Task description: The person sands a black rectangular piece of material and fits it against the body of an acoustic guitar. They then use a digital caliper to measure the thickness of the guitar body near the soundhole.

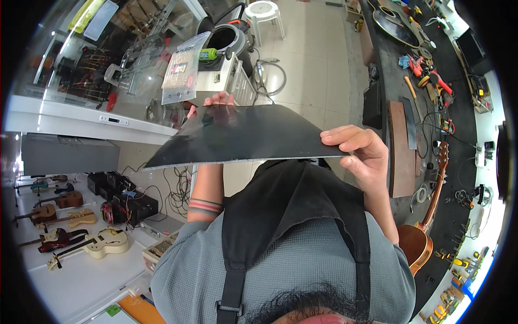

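A thin, stiff black sheet [243, 132] is held up in front of my chest, its pale cut edge facing me. My left hand [220, 99] supports it from beneath, with fingertips curled over the far edge; most of that hand is hidden under the sheet. At the right end my right hand [366, 154] pinches a corner, fingers on top and thumb below. Light reflects off the glossy upper face.
On my right runs a dark workbench [402, 213] with brown boards [400, 151], a mallet, tools and an acoustic guitar [418, 243]. Ahead are a white stool [263, 12], a grey bin [229, 39] and a coiled hose [275, 78]. Several guitars [105, 243] lie at left beyond a glass cabinet.
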### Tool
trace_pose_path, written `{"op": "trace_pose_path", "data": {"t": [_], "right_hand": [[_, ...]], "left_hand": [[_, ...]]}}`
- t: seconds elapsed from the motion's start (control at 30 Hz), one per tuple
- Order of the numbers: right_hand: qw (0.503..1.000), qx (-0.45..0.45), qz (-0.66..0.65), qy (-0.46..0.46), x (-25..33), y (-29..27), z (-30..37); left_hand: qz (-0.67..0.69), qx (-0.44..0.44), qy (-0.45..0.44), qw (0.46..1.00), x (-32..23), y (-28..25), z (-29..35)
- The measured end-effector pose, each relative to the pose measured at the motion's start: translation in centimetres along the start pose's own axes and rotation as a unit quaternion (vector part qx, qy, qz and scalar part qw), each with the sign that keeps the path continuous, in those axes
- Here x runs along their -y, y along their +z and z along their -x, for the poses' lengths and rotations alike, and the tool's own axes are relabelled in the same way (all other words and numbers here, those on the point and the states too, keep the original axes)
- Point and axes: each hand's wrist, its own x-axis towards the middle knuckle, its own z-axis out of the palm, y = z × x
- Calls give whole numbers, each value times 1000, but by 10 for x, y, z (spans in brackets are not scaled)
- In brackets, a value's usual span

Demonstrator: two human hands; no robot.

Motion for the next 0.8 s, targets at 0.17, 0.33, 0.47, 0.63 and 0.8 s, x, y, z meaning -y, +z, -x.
{"op": "trace_pose_path", "data": {"t": [0.17,0.33,0.47,0.63,0.8], "right_hand": [[989,-101,109,-22,-3,1,-10],[953,-212,-95,193,-38,-11,-23],[900,-277,-223,254,-104,-38,-25],[911,-269,-205,238,-127,-45,-27],[909,-341,207,118,-128,-31,-42]], "left_hand": [[-69,-70,-24,995,-39,35,8],[-82,96,-64,990,-97,23,-2],[-192,-66,66,977,-73,53,-19],[-114,21,-52,992,-20,66,8],[-129,-116,-55,983,20,13,48]]}}
